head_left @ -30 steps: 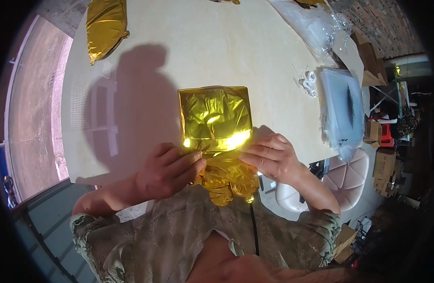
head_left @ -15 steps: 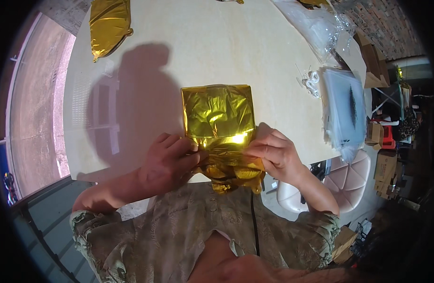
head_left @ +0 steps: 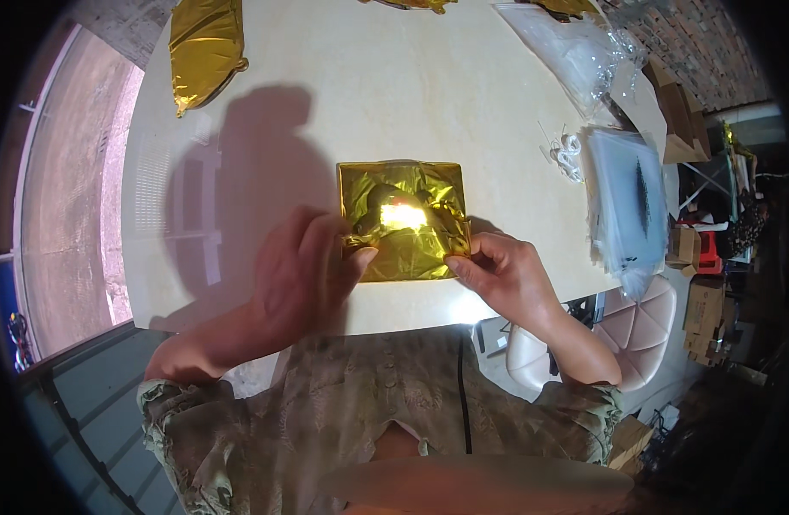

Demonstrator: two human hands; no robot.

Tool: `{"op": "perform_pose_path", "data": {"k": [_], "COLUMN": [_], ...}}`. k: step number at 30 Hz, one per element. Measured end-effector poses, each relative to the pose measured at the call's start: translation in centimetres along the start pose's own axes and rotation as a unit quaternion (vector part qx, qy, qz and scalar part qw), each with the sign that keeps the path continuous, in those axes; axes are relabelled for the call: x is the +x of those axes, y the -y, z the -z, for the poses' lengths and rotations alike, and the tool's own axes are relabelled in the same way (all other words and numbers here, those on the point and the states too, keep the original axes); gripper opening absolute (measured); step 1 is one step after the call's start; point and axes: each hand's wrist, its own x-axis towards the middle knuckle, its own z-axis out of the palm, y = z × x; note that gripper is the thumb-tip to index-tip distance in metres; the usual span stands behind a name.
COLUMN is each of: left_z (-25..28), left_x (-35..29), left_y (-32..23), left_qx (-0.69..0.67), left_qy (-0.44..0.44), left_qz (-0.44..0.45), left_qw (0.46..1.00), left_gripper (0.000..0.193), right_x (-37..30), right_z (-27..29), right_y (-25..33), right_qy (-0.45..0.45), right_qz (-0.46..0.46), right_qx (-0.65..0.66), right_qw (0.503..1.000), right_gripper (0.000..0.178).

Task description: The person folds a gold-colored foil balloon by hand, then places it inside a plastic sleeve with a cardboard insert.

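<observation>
Gold foil (head_left: 416, 264), folded into a squarish packet, sits near the front edge of the desk (head_left: 514, 189) in the head view, midway between the two hands, with a crumpled layer on its upper face. The step in hand looks like a fold. To do it well, I would hold both lower corners level and pull gently outward, so that the layers lie flat and the side edges line up. The puckered strip at the right side seems the spot most likely to trap air or slip out of square; smoothing from the middle toward the edges should help. Thin foil probably creases easily, so light fingertip pressure suits it better than a hard squeeze.

As for pose, the left hand (head_left: 304, 262) is clamped on the foil's lower left side, its back turned up, fingers curled at the edge and thumb reaching over the top. The right hand (head_left: 516, 273) pinches the lower right corner, thumb on top; how far its fingers reach underneath is hidden. Both forearms slant inward from elbows spread wide, and the grips stand at about the same height. Whether the left forearm (head_left: 201, 343) rests on the desk's edge, I cannot tell.
</observation>
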Motion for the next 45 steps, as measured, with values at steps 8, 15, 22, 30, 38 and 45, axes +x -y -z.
{"op": "perform_pose_path", "data": {"k": [8, 15, 22, 30, 38, 45], "left_z": [-0.8, -2.1, -1.8, -1.8, -2.1, -1.8], "left_x": [0.6, 0.9, 1.1, 1.3, 1.4, 1.3], "left_y": [-2.0, -0.9, -0.7, -0.8, -0.5, -0.4], "left_qx": [0.032, -0.017, -0.042, -0.035, -0.047, -0.046], "left_qy": [0.245, 0.252, 0.275, 0.291, 0.296, 0.291], "left_qz": [-0.359, -0.269, -0.239, -0.236, -0.241, -0.224], "left_qw": [0.9, 0.929, 0.93, 0.926, 0.923, 0.929], "left_gripper": [0.078, 0.092, 0.09, 0.089, 0.087, 0.084], "right_x": [0.4, 0.6, 0.9, 0.9, 1.7, 0.9], "right_z": [0.2, 0.5, 1.0, 0.6, 0.2, -0.8], "right_y": [0.1, 0.1, 1.1, -0.7, -0.3, -0.3], "right_qy": [0.005, 0.013, 0.041, -0.022, -0.079, -0.171], "right_qz": [-0.011, -0.03, -0.096, -0.047, 0.025, 0.208], "right_qx": [-0.018, -0.02, 0.027, 0.112, -0.073, -0.254], "right_qw": [1.0, 0.999, 0.994, 0.992, 0.994, 0.929], "right_gripper": [0.02, 0.02, 0.025, 0.019, 0.025, 0.034]}}
